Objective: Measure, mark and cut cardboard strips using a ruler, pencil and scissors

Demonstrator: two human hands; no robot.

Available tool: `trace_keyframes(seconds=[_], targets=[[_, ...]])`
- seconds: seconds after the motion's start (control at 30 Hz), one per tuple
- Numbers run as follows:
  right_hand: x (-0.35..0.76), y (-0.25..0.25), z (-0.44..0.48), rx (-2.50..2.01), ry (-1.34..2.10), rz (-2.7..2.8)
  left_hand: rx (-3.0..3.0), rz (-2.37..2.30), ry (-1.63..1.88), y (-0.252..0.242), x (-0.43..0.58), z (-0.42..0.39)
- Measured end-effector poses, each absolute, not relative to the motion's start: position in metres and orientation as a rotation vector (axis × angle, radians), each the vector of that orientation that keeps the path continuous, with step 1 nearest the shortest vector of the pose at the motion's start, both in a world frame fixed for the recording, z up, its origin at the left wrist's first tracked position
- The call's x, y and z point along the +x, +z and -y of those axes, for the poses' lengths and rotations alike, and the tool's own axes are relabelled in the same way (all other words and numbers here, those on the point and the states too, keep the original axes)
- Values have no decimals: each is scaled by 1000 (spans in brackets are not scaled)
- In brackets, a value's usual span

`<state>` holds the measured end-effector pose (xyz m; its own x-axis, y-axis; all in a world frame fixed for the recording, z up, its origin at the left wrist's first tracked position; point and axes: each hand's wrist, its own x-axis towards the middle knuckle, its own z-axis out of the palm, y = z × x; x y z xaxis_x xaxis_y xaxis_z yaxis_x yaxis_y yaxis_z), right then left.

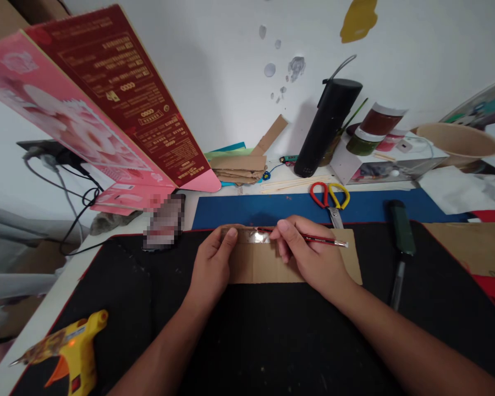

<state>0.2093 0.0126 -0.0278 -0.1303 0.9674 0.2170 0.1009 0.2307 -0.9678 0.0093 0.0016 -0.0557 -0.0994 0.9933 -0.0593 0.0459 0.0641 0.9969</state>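
Observation:
A brown cardboard strip (268, 265) lies flat on the black mat (272, 335). A clear ruler (256, 235) rests along its far edge. My left hand (212, 264) presses down on the left end of the ruler and the cardboard, fingers stretched flat. My right hand (313, 253) pinches a red pencil (317, 239), its tip pointing left against the ruler's edge and its metal end sticking out to the right.
Red and yellow scissors (330, 197) lie on a blue sheet (280, 209) behind the cardboard. A dark-handled tool (401, 242) lies to the right. A yellow glue gun (72, 352) sits front left. A pink and red box (107, 110), a black cylinder (328, 127) and paint jars (375, 129) stand behind.

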Motion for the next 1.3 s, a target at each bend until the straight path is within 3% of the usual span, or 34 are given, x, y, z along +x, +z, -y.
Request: trace_keyframes(seconds=[1.3], targets=[[209,-29,-12,-1064,1111,1448,1128,-1341,1207,-57,9,-2]])
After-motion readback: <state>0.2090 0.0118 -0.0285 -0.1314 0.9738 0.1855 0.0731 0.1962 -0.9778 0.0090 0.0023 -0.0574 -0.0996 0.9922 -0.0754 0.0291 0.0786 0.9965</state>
